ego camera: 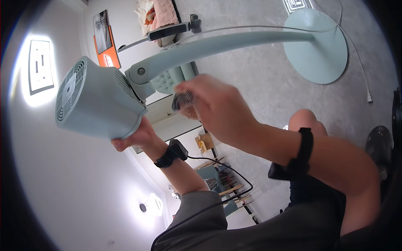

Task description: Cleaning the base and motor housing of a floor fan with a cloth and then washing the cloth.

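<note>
A pale green standing appliance has a drum-shaped head (100,100) with a round vent grille, joined by a screwed hinge (141,71) to a long curved stem (213,47). The stem ends in a flat round base (317,56) on the floor. My left hand (138,136) grips the head's lower rim from beneath, its thumb showing and its other fingers partly hidden. Beside the hinge, my right hand (216,106) holds a small dark and brown thing (185,103), too blurred to name exactly. Both wrists wear black straps with devices.
A white cord with a plug (369,98) trails on the grey floor beside the base. Behind the stem stand a black clamp-like holder (195,23) and a tufted green seat (166,81). A cardboard box (204,141) lies farther off. A black cable (248,178) runs from my left wrist across my body.
</note>
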A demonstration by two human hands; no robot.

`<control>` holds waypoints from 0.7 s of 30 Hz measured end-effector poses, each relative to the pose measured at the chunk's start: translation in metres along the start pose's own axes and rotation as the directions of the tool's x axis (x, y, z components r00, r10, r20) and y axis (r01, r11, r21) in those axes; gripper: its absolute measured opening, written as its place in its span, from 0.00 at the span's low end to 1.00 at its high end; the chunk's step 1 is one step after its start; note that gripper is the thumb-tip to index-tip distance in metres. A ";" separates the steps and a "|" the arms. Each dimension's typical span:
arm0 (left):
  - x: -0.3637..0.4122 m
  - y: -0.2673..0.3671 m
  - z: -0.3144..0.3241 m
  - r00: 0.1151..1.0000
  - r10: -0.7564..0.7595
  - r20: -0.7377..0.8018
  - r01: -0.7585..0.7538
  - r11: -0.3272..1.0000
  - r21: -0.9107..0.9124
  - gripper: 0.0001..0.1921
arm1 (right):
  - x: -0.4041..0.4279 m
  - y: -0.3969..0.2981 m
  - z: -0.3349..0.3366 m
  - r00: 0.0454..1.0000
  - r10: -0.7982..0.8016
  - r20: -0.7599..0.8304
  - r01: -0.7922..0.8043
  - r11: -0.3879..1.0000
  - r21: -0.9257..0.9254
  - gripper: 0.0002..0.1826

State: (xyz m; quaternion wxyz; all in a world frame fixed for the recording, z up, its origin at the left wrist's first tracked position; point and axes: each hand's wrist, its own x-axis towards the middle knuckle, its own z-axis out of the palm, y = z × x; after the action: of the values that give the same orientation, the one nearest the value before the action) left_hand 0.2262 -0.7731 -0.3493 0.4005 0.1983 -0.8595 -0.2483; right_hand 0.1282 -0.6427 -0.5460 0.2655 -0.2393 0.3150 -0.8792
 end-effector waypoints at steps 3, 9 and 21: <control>-0.001 -0.006 -0.001 1.000 -0.008 0.023 0.009 0.999 -0.044 0.56 | 0.013 -0.008 -0.017 0.972 0.163 -0.169 -0.132 0.975 0.181 0.15; -0.001 -0.001 -0.015 0.998 -0.049 -0.037 0.046 0.995 -0.091 0.56 | 0.074 -0.020 0.000 0.956 -0.088 -0.279 0.128 0.983 0.129 0.07; 0.003 0.003 -0.002 0.995 -0.083 -0.049 0.083 0.996 0.012 0.56 | 0.073 0.015 0.008 0.765 -0.610 0.207 0.638 0.673 -0.375 0.10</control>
State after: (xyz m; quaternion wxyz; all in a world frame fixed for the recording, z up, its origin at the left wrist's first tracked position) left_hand 0.2259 -0.7728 -0.3445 0.4090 0.2426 -0.8423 -0.2537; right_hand 0.0836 -0.7006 -0.5318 -0.0992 -0.4124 0.3886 -0.8180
